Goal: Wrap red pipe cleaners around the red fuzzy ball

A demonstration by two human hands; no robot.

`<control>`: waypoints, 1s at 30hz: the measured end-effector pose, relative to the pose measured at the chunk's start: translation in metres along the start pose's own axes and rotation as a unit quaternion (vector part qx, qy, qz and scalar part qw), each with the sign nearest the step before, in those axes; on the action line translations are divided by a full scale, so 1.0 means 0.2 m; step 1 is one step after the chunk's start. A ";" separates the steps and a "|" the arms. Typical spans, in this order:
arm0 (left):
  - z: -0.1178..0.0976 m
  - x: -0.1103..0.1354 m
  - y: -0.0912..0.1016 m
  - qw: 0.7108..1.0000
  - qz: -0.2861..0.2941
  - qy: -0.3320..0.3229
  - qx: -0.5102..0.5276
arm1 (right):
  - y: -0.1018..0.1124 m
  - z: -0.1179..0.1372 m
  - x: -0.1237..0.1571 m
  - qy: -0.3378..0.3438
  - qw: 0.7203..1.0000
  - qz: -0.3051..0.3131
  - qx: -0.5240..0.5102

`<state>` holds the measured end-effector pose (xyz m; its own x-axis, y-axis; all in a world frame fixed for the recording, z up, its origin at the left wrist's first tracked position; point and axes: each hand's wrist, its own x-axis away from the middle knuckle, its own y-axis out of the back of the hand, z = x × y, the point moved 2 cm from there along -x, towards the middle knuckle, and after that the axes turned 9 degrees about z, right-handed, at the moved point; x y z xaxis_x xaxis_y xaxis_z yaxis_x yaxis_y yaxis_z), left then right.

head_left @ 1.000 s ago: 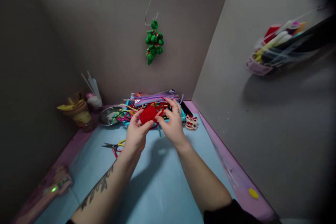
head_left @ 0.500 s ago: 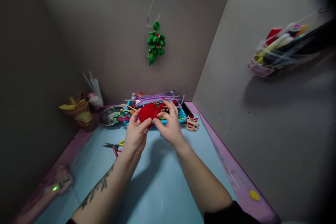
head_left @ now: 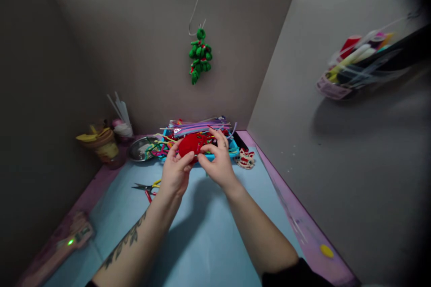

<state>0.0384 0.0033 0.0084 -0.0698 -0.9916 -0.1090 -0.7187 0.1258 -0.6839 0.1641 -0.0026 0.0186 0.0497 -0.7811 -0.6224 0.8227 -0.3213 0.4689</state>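
Observation:
My left hand (head_left: 175, 171) is closed around the left side of a red fuzzy round piece (head_left: 187, 145), thumb across its lower edge. At the right edge of that piece, my right hand (head_left: 218, 160) has thumb and fingertips pinched together, with the other fingers raised. A small pale bit shows between the two thumbs, too small to name. Both hands are held up in front of a blue basket (head_left: 235, 149) heaped with colourful pipe cleaners (head_left: 204, 127). Beside my left wrist lie scissors (head_left: 145, 187) and a red-handled tool (head_left: 149, 196), partly hidden by the wrist.
A metal bowl (head_left: 138, 149) and a flowerpot-like holder (head_left: 103, 143) stand at left. Low left is a pink glue gun (head_left: 79, 236) with a green light. A knitted-looking ornament (head_left: 246, 159) lies right of the basket. A green ornament (head_left: 200, 56) hangs behind; a pouch (head_left: 336, 83) hangs at right.
The hands and the red piece have shifted only very slightly. Both hands keep the same hold.

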 end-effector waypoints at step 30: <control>-0.16 0.00 0.02 0.967 0.001 -0.075 -0.244 | -0.01 -0.05 0.01 -0.073 0.987 -0.120 -0.081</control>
<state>0.0136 0.0028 0.0292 0.0031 -0.9714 -0.2375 -0.9620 0.0619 -0.2660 0.1689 0.0015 0.0108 -0.2297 -0.7664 -0.5999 0.8812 -0.4255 0.2061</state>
